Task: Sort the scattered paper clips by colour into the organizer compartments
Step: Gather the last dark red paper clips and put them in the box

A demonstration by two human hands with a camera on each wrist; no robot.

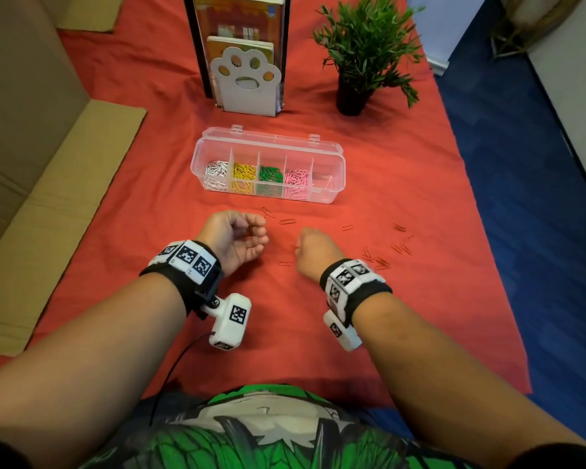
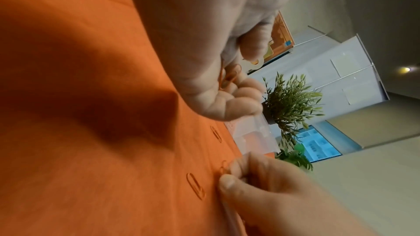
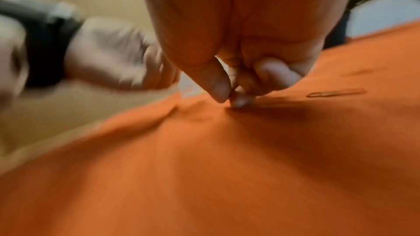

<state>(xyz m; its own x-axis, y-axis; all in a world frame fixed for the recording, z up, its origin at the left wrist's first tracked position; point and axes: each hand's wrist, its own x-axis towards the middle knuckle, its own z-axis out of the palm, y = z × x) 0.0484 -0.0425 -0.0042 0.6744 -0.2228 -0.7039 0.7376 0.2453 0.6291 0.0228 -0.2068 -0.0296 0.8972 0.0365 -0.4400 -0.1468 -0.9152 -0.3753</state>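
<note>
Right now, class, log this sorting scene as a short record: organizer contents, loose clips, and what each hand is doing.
organizer: clear, lid open; white, yellow, green, pink clips in four compartments; fifth (rightmost) contents unclear
loose clips: orange, scattered on the orange cloth
left hand: palm up, cupping orange clips
right hand: thumb and fingertip pinching at a clip on the cloth
behind: potted plant, paw-shaped bookend

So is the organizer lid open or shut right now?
Open. The organizer has its clear lid flipped back behind it, and the white, yellow, green and pink compartments are uncovered.
</note>
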